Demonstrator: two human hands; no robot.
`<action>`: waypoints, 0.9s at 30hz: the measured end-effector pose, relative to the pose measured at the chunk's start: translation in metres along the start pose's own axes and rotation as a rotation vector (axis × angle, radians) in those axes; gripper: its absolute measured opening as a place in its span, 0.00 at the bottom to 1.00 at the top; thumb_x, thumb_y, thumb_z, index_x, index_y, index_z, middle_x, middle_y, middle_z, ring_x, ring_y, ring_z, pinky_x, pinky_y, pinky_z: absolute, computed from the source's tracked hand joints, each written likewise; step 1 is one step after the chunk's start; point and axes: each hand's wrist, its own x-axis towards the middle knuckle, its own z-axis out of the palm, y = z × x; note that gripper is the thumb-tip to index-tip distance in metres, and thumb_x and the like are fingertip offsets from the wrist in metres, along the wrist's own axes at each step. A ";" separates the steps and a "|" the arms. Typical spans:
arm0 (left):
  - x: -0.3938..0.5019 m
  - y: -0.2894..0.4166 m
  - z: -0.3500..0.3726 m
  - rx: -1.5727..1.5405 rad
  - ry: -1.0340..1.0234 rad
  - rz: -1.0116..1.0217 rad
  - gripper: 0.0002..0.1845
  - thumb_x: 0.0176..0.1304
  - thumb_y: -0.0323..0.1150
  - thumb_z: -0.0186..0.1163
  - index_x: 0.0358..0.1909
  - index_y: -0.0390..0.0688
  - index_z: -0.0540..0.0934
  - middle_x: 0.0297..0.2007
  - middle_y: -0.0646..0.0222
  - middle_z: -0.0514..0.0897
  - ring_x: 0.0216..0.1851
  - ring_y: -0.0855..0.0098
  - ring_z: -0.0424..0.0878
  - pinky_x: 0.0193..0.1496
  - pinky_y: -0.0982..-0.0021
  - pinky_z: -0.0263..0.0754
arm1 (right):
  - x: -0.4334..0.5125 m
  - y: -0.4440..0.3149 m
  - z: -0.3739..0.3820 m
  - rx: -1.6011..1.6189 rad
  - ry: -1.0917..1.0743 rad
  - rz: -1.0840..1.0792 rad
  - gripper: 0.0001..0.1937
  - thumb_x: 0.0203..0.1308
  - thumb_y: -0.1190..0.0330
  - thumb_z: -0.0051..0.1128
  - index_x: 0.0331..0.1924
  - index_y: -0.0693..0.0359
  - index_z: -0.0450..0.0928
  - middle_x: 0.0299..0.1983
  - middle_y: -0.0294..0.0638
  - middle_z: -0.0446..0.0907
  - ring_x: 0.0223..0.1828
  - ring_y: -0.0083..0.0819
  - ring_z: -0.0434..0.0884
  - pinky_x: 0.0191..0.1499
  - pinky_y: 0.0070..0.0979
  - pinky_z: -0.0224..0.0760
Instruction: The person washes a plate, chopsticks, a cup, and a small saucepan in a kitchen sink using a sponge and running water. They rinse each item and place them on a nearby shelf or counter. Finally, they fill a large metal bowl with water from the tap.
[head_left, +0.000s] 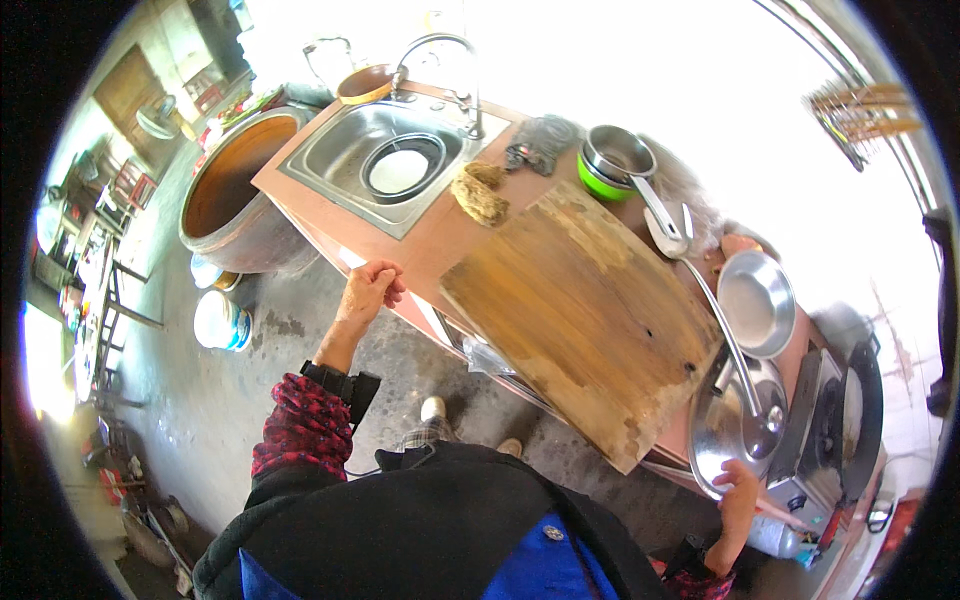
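My left hand (373, 288) hangs beside the counter's front edge with its fingers curled in, and I see nothing in it. Ahead of it lies a large wooden cutting board (577, 315), worn and stained. My right hand (739, 491) appears over the near rim of a shiny metal pot lid (709, 442); whether it touches the rim is unclear. Its fingers look slightly apart, with no object visible in them. A long-handled metal ladle or spatula (724, 322) rests across the lid. Beyond the board sits a metal bowl (757, 304).
A steel sink (330, 157) holds a dark-rimmed basin (405, 172). Near it are a loofah-like scrubber (480, 196), a dark cloth (544, 142) and a saucepan (619, 150) on a green bowl (600, 184). A gas stove (806, 427) stands right; a big earthen vat (255, 240) and white bucket (221, 321) left.
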 end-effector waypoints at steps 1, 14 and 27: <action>0.004 0.001 -0.007 0.014 -0.021 -0.010 0.09 0.58 0.30 0.46 0.33 0.37 0.74 0.21 0.69 0.76 0.19 0.79 0.73 0.22 0.80 0.69 | 0.004 -0.009 0.003 0.012 0.041 -0.103 0.14 0.46 0.73 0.33 0.33 0.63 0.73 0.19 0.38 0.73 0.14 0.22 0.66 0.14 0.17 0.53; 0.215 0.037 -0.187 0.505 -0.369 0.044 0.10 0.56 0.33 0.46 0.34 0.38 0.73 0.23 0.70 0.77 0.22 0.81 0.73 0.20 0.79 0.68 | 0.032 -0.233 0.128 0.187 0.065 0.096 0.14 0.39 0.74 0.40 0.33 0.66 0.73 0.22 0.37 0.74 0.18 0.19 0.67 0.16 0.14 0.47; 0.402 0.019 -0.140 0.960 -0.735 0.463 0.20 0.47 0.37 0.54 0.40 0.34 0.72 0.36 0.50 0.76 0.41 0.57 0.74 0.45 0.66 0.67 | 0.101 -0.361 0.209 -0.103 0.044 -0.021 0.18 0.34 0.88 0.34 0.29 0.66 0.75 0.24 0.44 0.77 0.28 0.32 0.77 0.32 0.22 0.66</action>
